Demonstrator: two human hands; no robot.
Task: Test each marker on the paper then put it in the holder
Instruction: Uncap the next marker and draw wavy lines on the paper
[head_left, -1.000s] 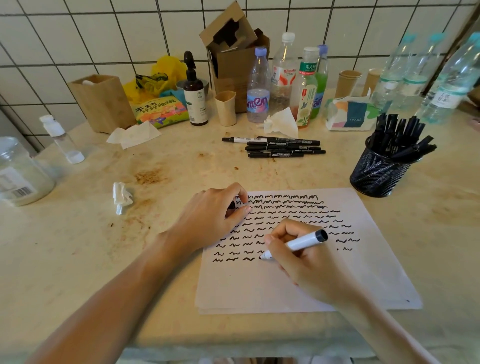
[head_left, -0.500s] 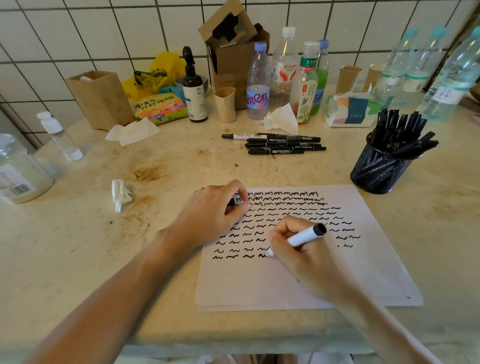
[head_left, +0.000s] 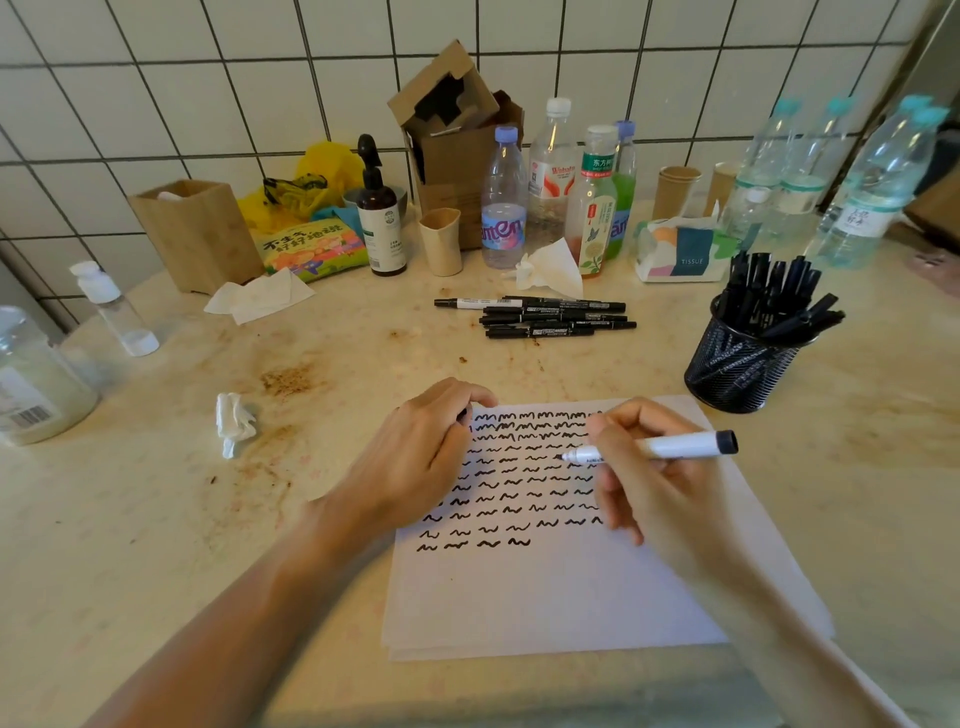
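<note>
A white sheet of paper (head_left: 561, 597) lies in front of me, covered with rows of black squiggles. My right hand (head_left: 654, 483) grips an uncapped white marker (head_left: 675, 447), tip pointing left, lifted over the paper's upper rows. My left hand (head_left: 421, 457) rests on the paper's left edge, fingers curled round a small dark thing that looks like the marker's cap (head_left: 464, 414), mostly hidden. Several black markers (head_left: 550, 317) lie in a pile behind the paper. A black mesh holder (head_left: 737, 374) at the right is full of markers.
Bottles (head_left: 504, 208), a cardboard box (head_left: 457, 156), a tissue pack (head_left: 680, 249) and paper cups line the tiled wall. A wooden box (head_left: 197, 234) and a clear jar (head_left: 36, 384) stand at the left. A crumpled tissue (head_left: 234, 423) lies left of the paper.
My right hand has lifted the marker off the bottom row and moved it up and right, turning it nearly level. A new squiggle ends the bottom row. My left hand stays put.
</note>
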